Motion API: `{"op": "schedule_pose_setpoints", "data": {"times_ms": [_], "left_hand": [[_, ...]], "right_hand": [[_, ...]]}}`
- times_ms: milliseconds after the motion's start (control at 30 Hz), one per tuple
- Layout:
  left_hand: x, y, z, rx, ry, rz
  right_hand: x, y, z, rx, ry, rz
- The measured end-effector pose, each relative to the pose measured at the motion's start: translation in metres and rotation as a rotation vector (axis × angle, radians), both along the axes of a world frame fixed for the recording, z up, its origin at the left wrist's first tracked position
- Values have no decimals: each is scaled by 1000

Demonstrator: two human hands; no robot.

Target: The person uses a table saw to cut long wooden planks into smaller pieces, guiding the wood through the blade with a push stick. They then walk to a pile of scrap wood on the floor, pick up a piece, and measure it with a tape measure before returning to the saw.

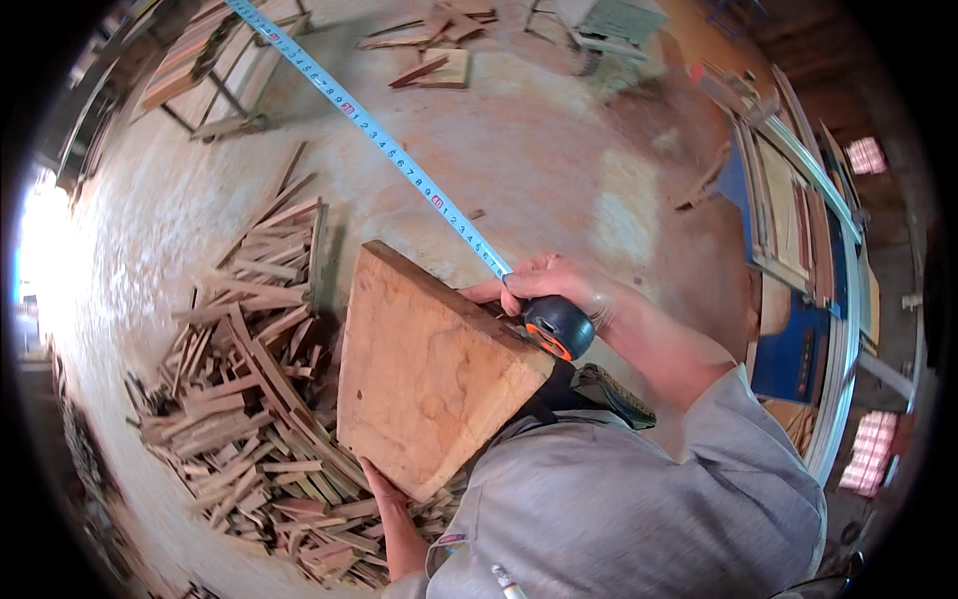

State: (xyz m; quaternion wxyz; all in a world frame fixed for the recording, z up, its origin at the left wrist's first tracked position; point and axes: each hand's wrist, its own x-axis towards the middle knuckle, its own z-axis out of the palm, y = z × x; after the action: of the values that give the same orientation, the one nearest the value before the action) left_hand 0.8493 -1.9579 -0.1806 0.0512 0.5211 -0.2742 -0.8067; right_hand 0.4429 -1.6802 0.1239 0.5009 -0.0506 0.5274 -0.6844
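A thick wooden board [429,379], brown with darker stains, is tilted in front of my body. My left hand [387,491] grips its lower left edge, with the thumb showing and the other fingers hidden behind the wood. My right hand [534,283] is closed around a tape measure [561,326] with a black and orange case, close to the board's right corner. From the case the pale blue tape blade [384,140] runs out straight toward the far left, past the picture's upper edge. Where its end lies does not show.
A large heap of wood offcuts [249,399] lies on the floor at the left. Farther off stand a rack with stacked strips [190,60] and a small pile of scraps [439,65]. A blue machine with a metal rail [838,299] is at the right.
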Motion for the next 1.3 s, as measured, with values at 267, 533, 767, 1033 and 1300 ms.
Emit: {"op": "schedule_pose_setpoints", "data": {"times_ms": [267, 533, 767, 1033, 1300], "left_hand": [[-28, 20, 24, -99, 53, -116], [-95, 129, 119, -224, 292, -271], [-172, 304, 213, -370, 408, -570], [-263, 472, 251, -286, 571, -1025], [-352, 576, 259, -355, 601, -1209]], "right_hand": [[49, 153, 1, -13, 208, -231], [108, 375, -5, 7, 362, -706], [183, 618, -62, -115, 256, -1026], [317, 770, -96, -26, 273, -1496], [386, 786, -110, 123, 72, -1762]]}}
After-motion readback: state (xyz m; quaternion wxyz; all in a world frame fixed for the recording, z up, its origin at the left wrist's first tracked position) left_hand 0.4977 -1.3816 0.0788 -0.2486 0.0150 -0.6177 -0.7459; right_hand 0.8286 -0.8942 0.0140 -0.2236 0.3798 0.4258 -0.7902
